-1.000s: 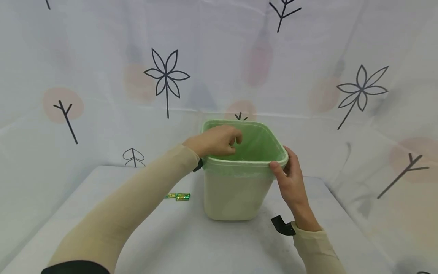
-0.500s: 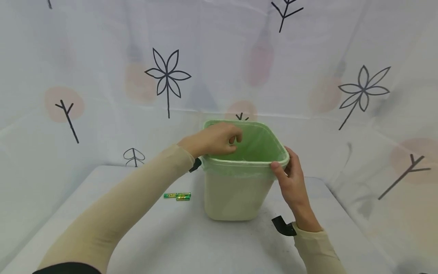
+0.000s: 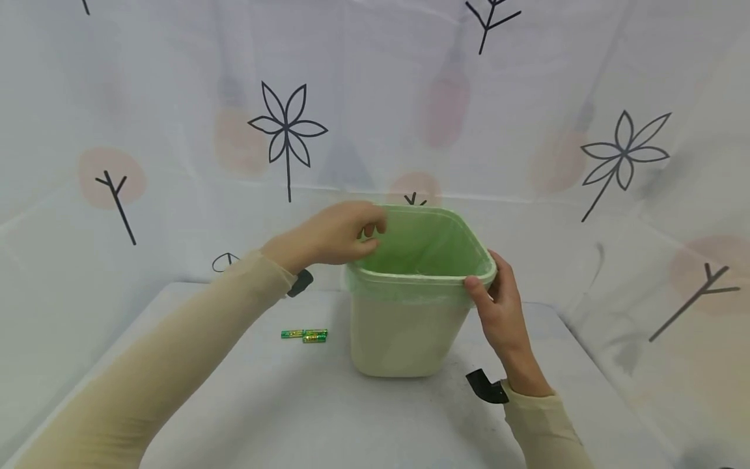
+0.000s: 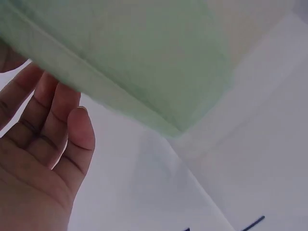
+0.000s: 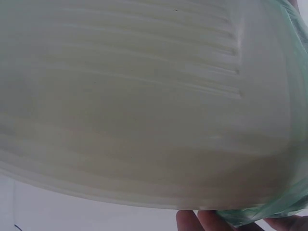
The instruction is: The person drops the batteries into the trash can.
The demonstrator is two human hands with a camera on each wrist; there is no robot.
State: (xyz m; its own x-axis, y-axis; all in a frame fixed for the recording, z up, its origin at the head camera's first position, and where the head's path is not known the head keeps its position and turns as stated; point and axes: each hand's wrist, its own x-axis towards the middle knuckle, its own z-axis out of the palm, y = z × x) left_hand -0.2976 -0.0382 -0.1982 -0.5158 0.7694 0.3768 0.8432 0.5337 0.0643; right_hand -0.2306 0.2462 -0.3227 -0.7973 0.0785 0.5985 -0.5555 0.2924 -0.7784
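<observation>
A cream trash bin [image 3: 404,339] stands upright on the table, lined with a thin green bag [image 3: 433,234] folded over its rim. My right hand [image 3: 500,309] grips the bin's near right corner, thumb on the front of the rim and fingers round the side. In the right wrist view, fingertips [image 5: 207,222] show below the bin's ribbed wall. My left hand [image 3: 334,231] is raised at the left rim with its fingers loosely bent and nothing in them. The left wrist view shows those fingers [image 4: 57,113] relaxed close beside the green bag's folded edge [image 4: 110,91].
Three small green-and-gold batteries [image 3: 305,335] lie on the white table [image 3: 246,404] left of the bin. A white cloth backdrop [image 3: 375,98] with drawn flowers and twigs hangs behind the table. Each wrist carries a black strap piece [image 3: 486,387].
My left hand has drawn back leftward from over the bin's opening to its left rim, uncovering more of the bag inside. My right hand and the bin stay in place.
</observation>
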